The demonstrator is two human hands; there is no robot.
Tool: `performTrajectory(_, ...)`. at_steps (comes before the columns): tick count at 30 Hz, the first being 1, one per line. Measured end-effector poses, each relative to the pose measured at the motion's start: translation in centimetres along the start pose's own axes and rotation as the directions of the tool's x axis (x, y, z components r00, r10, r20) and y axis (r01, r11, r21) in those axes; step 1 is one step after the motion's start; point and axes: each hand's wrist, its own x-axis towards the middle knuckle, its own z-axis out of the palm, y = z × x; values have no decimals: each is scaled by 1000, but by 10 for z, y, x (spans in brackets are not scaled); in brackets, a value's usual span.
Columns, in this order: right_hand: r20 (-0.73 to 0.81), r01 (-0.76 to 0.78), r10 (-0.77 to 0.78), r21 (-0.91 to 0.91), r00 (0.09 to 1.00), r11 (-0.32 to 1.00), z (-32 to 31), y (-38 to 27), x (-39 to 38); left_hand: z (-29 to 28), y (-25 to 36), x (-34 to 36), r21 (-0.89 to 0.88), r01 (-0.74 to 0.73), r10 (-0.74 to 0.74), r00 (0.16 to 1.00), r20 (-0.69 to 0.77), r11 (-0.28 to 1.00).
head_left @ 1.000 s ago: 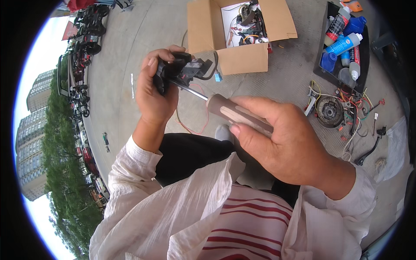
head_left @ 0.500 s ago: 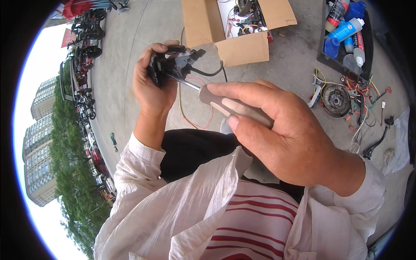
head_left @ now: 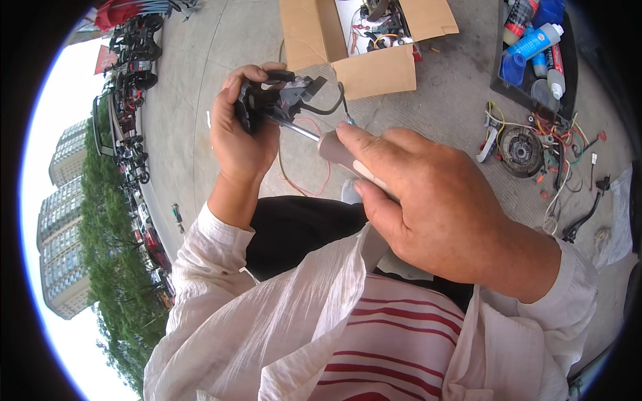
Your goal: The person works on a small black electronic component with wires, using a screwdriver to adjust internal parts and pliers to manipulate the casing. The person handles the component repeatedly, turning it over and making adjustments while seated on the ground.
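While left fingers (head_left: 249, 73) grip a black part (head_left: 267, 100) (angular, cable (head_left: 324, 111) trailing), right fingers (head_left: 374, 152) clasp a screwdriver (head_left: 332, 148).

Wide fisheye view from the wearer's head, facing down, fingers (head_left: 366, 144) near, pavement (head_left: 190, 120) farther off

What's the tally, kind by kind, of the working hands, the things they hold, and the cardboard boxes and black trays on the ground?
Hands: 2 (left hand, right hand)
Screwdriver: 1
Black plastic part: 1
Cardboard box: 1
Black tray: 1
Total: 6
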Motion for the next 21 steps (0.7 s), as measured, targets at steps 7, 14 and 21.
performTrajectory(7, -30, 199, -239, -455, 971, 868, 1, 0, 5, 9, 2, -4, -80, 140, -149, 981, -127, 987)
performTrajectory(14, -362, 334, -317, -17, 876, 942, -14, 10, 18, -2, -4, 3, -241, 184, -231, 955, -186, 953)
performTrajectory(21, -296, 270, -296, -126, 908, 954, -15, 9, 16, 4, -3, 2, -358, 283, -351, 926, -140, 890)
